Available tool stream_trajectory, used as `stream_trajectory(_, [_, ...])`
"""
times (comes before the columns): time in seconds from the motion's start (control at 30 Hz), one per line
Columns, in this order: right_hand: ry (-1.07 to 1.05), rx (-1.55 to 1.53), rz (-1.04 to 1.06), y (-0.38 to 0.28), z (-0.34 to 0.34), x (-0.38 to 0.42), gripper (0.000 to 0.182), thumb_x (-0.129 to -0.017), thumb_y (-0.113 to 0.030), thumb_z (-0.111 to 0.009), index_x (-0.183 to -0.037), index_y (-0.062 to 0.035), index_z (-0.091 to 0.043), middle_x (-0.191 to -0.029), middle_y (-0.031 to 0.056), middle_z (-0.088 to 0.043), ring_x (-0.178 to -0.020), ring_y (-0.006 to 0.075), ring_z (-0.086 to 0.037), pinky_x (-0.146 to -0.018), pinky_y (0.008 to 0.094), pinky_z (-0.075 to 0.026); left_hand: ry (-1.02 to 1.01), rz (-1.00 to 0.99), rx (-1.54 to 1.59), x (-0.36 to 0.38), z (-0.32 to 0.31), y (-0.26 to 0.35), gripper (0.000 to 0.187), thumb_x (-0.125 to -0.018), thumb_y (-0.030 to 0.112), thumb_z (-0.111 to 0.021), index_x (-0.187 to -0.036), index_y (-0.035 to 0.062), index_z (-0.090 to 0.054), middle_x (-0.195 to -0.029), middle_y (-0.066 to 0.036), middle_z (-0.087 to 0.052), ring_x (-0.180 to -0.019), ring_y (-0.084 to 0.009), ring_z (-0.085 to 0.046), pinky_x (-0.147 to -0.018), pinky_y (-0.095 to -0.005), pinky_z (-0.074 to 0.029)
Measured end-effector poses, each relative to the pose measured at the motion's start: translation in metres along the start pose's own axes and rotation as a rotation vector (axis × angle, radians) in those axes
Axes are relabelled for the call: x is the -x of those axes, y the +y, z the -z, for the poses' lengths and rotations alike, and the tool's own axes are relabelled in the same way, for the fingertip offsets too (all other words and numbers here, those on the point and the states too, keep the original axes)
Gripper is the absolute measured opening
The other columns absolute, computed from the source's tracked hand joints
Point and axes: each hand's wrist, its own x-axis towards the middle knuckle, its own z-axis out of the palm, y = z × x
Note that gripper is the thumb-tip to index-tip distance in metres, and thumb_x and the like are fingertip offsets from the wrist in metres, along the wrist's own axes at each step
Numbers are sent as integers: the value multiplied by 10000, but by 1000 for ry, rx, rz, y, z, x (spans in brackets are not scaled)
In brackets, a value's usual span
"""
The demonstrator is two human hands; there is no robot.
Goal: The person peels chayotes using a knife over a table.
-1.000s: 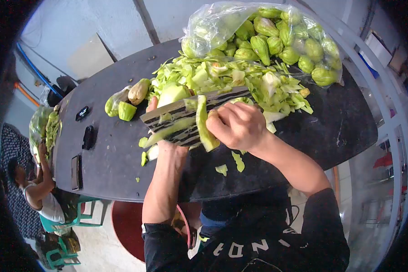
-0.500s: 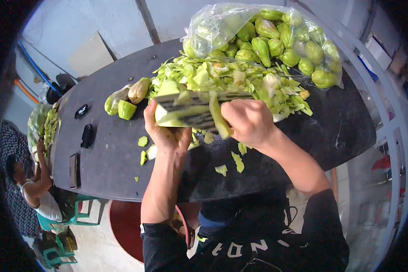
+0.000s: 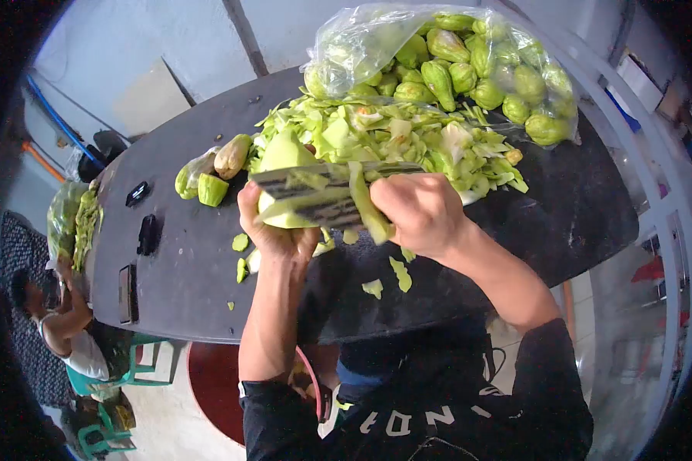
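Observation:
My left hand point(image 3: 278, 230) is wrapped round a pale green peeled chayote point(image 3: 286, 154). My right hand point(image 3: 419, 211) is closed round the handle end of a wide knife point(image 3: 327, 194), whose dark-streaked blade lies across the front of the chayote. Strips of green peel cling to the blade, one of them hanging beside my right fingers. Behind both hands spreads a big heap of green peelings point(image 3: 407, 138). Small peel scraps point(image 3: 399, 274) lie on the dark table point(image 3: 196, 284) below the knife.
At the back, a clear plastic bag point(image 3: 365, 50) holds several whole chayotes point(image 3: 438, 81). A few more point(image 3: 231, 157) sit left of the heap. Dark small objects point(image 3: 148, 234) and a flat dark box point(image 3: 128, 293) lie at the left. Beyond them sits a person point(image 3: 73, 330) on a green chair.
The blade and the chayote have shifted slightly, and the chayote's top now shows more above the blade. Both hands keep their grips. The view has moved a little.

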Motion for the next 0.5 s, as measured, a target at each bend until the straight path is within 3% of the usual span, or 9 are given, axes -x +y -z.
stream_trajectory(0.1, [-3, -12, 42, -3, -3, -1, 122, -775, -65, -614, -787, -101, -498, -586, 61, -582, -542, 243, -642, -456, 382, -497, 46, 31, 4, 2, 0, 1, 660, -815, 466, -576, -1276, -3, -522, -1142, -174, -630, -1009, -304, -632, -912, -417, -534])
stream_trajectory(0.17, [21, 52, -56, 13, -15, 2, 97, -787, -69, -599, -810, -104, -512, -582, 70, -584, -541, 257, -646, -458, 395, -505, 99, 64, 50, 2, 2, 2, 650, -809, 475, -564, -1255, 2, -534, -1106, -173, -639, -960, -315, -650, -837, -458, -563])
stream_trajectory(0.2, [-5, 30, -170, 21, -18, -1, 87, -798, -65, -587, -834, -99, -515, -594, 82, -593, -562, 277, -656, -464, 406, -513, -34, 76, -123, 6, -5, 3, 631, -800, 459, -565, -1241, 8, -540, -1096, -169, -639, -916, -327, -660, -775, -498, -576])
stream_trajectory(0.37, [18, 8, -47, 11, -2, 2, 108, -792, -63, -598, -825, -95, -501, -601, 78, -593, -557, 272, -651, -462, 402, -509, -44, 78, -98, 3, -6, 2, 663, -790, 446, -565, -1278, 1, -510, -1116, -180, -637, -948, -340, -659, -804, -543, -564])
stream_trajectory(0.43, [-53, 0, -5, -2, 6, 0, 102, -793, -63, -595, -820, -95, -503, -585, 74, -578, -549, 261, -646, -463, 393, -509, 51, 43, 77, 2, -9, 0, 701, -774, 454, -576, -1303, 1, -493, -1165, -191, -621, -999, -339, -651, -812, -550, -561])
stream_trajectory(0.5, [-23, 13, -32, 6, -5, -3, 102, -795, -62, -595, -832, -93, -504, -598, 88, -594, -557, 265, -652, -466, 394, -510, -5, 64, 79, 3, -4, 3, 740, -761, 456, -585, -1331, -2, -474, -1218, -201, -595, -1074, -337, -625, -809, -542, -564])
